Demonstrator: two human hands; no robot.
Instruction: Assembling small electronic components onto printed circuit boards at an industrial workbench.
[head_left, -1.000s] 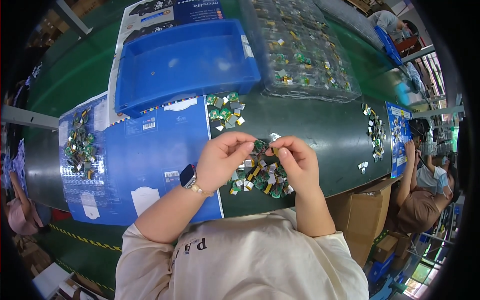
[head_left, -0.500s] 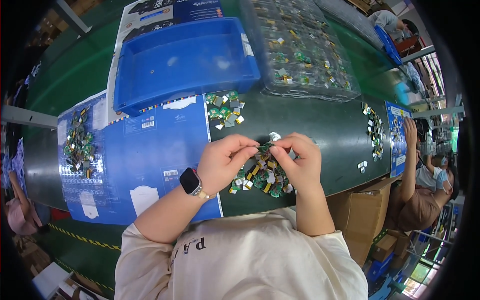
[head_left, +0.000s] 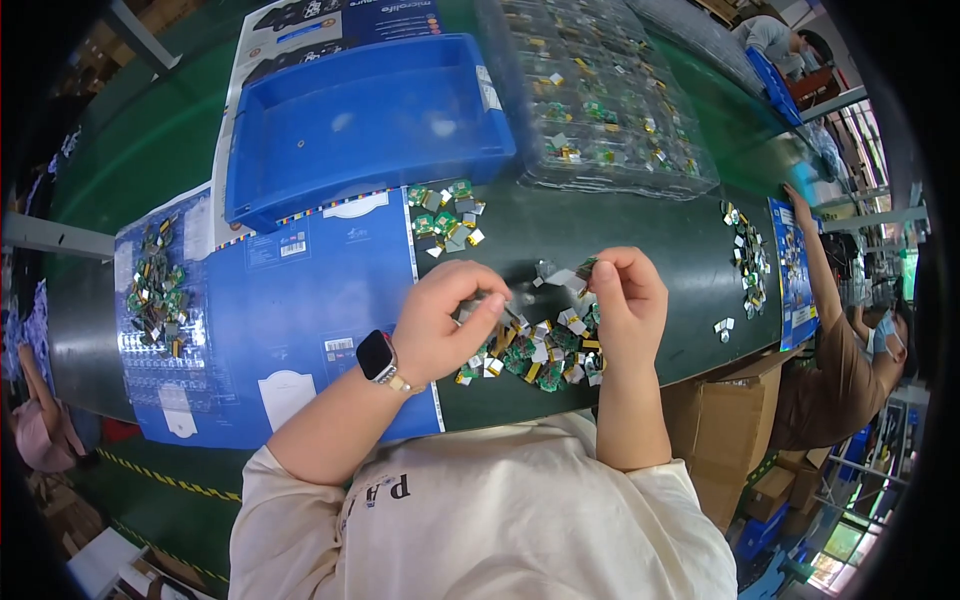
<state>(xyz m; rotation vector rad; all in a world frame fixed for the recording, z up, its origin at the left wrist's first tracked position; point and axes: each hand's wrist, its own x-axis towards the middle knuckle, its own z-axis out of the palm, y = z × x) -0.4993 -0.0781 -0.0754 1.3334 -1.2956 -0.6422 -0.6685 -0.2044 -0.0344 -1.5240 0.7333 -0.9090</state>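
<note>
My right hand [head_left: 630, 300] pinches a small green circuit board [head_left: 587, 268] between thumb and forefinger, above the right side of the pile. Next to that board is a pale, flat piece [head_left: 563, 279]; whether the two are joined I cannot tell. Wearing a watch at the wrist, my left hand [head_left: 452, 318] is closed at the pile's left side, thumb and forefinger together. What it grips, if anything, is partly hidden. Below and between both hands lies a loose pile of small circuit boards [head_left: 540, 355], green, white and yellow, on the dark table [head_left: 660, 235].
A blue bin [head_left: 370, 120] stands far left on printed sheets. Stacked clear trays [head_left: 620, 180] hold more boards. Other small heaps of boards [head_left: 450, 215] lie beyond my left hand, on a clear tray at left, and at right. A cardboard box [head_left: 715, 430] stands by the table's near edge; co-workers sit around.
My hands were together over the pile and have moved apart. The right one went right with a circuit board, while the left shifted only slightly. The co-worker's arm at right reaches farther away.
</note>
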